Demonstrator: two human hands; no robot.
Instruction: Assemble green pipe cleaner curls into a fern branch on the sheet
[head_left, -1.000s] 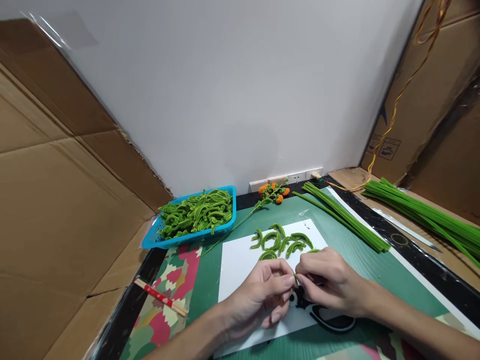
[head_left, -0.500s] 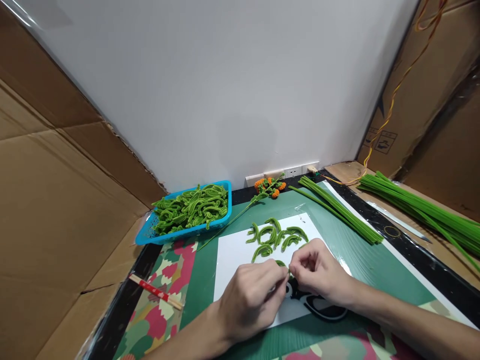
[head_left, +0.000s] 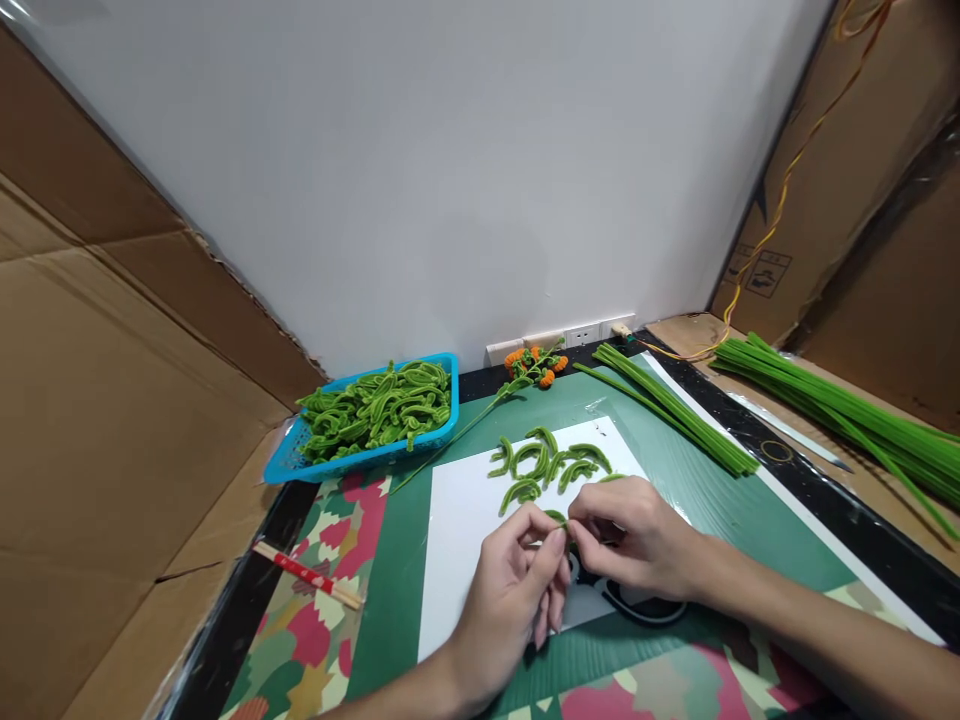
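Close together over the white paper (head_left: 454, 545), my left hand (head_left: 510, 595) and my right hand (head_left: 641, 535) pinch a short green pipe cleaner (head_left: 561, 524) between their fingertips. Most of that piece is hidden by the fingers. Just beyond them, several bent green pipe cleaner pieces (head_left: 529, 462) lie on the paper, curved and folded. Under my right hand is a black-handled tool (head_left: 646, 612), which looks like scissors; its other end is covered.
A blue basket (head_left: 453, 405) full of bent green pieces stands at the back left. Behind the paper lies an orange-flowered stem (head_left: 536, 368). Straight green pipe cleaners (head_left: 682, 415) and a larger bundle (head_left: 832, 415) lie to the right. Wrapped chopsticks (head_left: 307, 574) rest at the left.
My left hand has rolled over so that its thumb and curled fingers now show. My right hand keeps its pinch with little movement. The view has shifted slightly.
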